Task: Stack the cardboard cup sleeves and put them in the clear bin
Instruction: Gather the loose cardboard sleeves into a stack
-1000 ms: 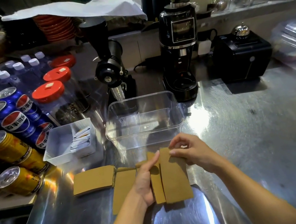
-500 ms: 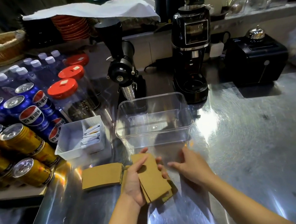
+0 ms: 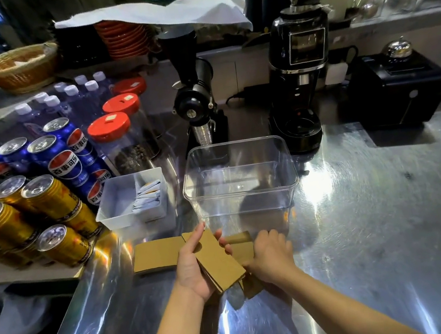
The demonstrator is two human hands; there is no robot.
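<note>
My left hand point(image 3: 192, 268) holds a small stack of brown cardboard sleeves point(image 3: 219, 262), tilted, just above the steel counter. My right hand point(image 3: 271, 255) lies to its right, fingers curled down over another sleeve point(image 3: 242, 248) that rests flat on the counter; its near end pokes out under my wrist. One more sleeve point(image 3: 155, 255) lies flat to the left of my left hand. The clear bin point(image 3: 247, 211) stands empty right behind both hands.
A white tray point(image 3: 112, 209) with sachets sits left of the bin. Gold cans point(image 3: 49, 197), blue cans point(image 3: 58, 157) and red-lidded jars point(image 3: 109, 126) crowd the left. Two black grinders point(image 3: 300, 78) and a black box point(image 3: 396, 87) stand behind the bin.
My left hand gathered the sleeves into one stack and lifted it. My right hand left the stack and came down onto the sleeve lying on the counter.
</note>
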